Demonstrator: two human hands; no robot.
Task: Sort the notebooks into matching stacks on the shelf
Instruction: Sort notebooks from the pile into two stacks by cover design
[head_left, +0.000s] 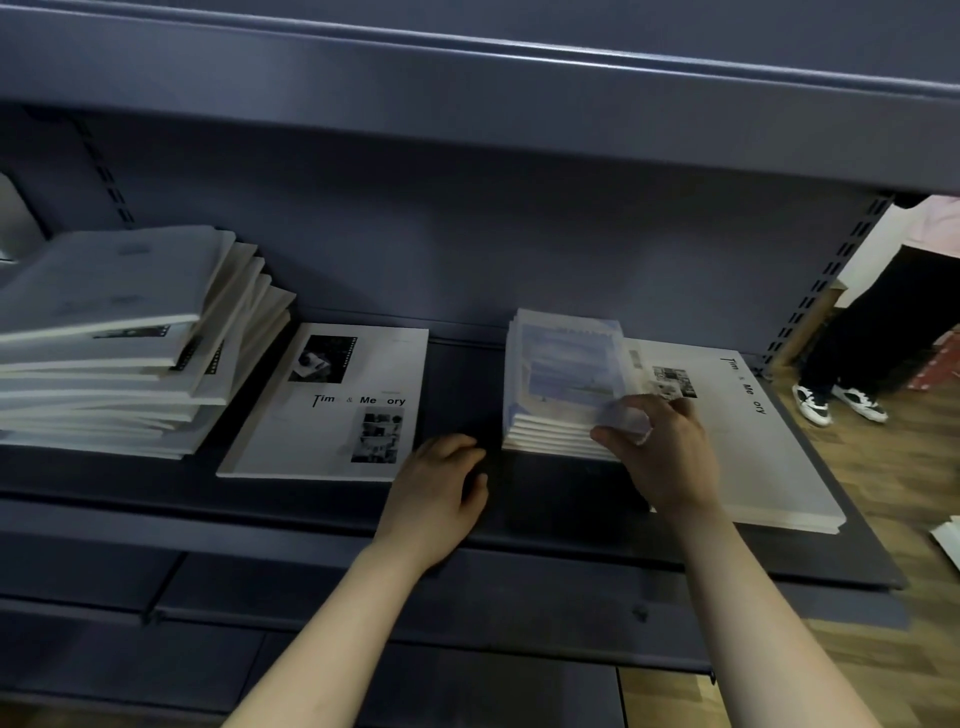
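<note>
Far right, a bystander (883, 312) in white sneakers (858, 401) on the wooden floor (893, 467).

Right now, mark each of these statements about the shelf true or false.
1. The right hand grips the near corner of the blue-covered stack. True.
2. The left hand holds a notebook. False: it rests on the bare shelf and holds nothing.
3. The tall white stack stands at the right end of the shelf. False: it stands at the left end.
4. A single white notebook lies flat between the tall white stack and the left hand. True.
</note>
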